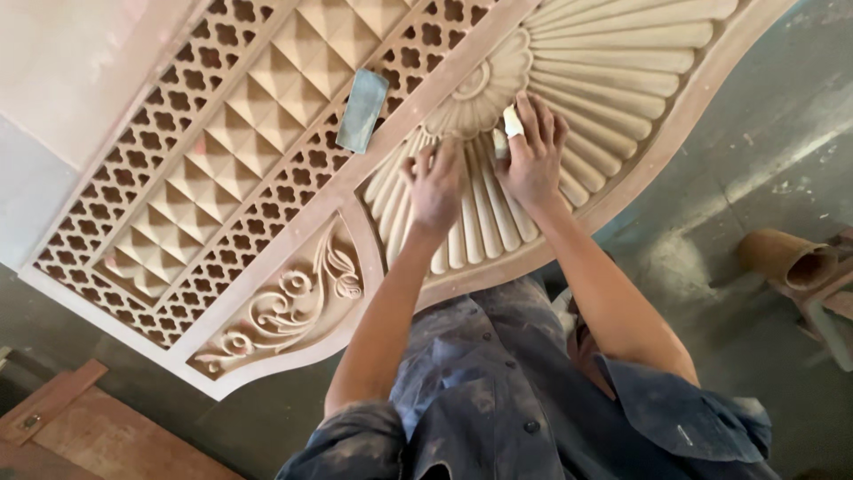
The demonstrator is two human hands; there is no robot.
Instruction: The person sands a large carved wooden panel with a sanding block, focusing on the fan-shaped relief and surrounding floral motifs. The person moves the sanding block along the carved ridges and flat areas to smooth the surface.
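Hands first: your left hand (434, 185) lies flat, fingers spread, on the pale carved wooden panel (267, 293), holding nothing. It presses on the fluted ribs of the fan-shaped sunburst carving (613, 62), just below the small rosette at its centre.

Your right hand (533, 156) sits just beside the left, thumbs close but apart. It is curled over a small whitish folded pad (512, 122), pinned between the fingers and the ribs. Probably sandpaper, but it's mostly covered by your fingers, so I can't tell for sure.

Panel layout as you see it:
- sunburst at the upper right, under both hands
- scrolled leaf-and-vine relief (289, 307) at the lower left of the sunburst, near your left forearm
- band of raised pyramid squares (240, 142) running diagonally, framed by pierced quatrefoil lattice (311, 164)

A grey rectangular sanding block (362, 109) lies loose on the lattice, well apart from both hands, up and to the left of them.

Your rolled-up dusty blue shirt sleeves (684, 413) are at the bottom edge. A rusty brown metal pipe end (786, 258) lies on the grey concrete floor (755, 142) at right. A reddish wooden board (89, 436) is at bottom left.
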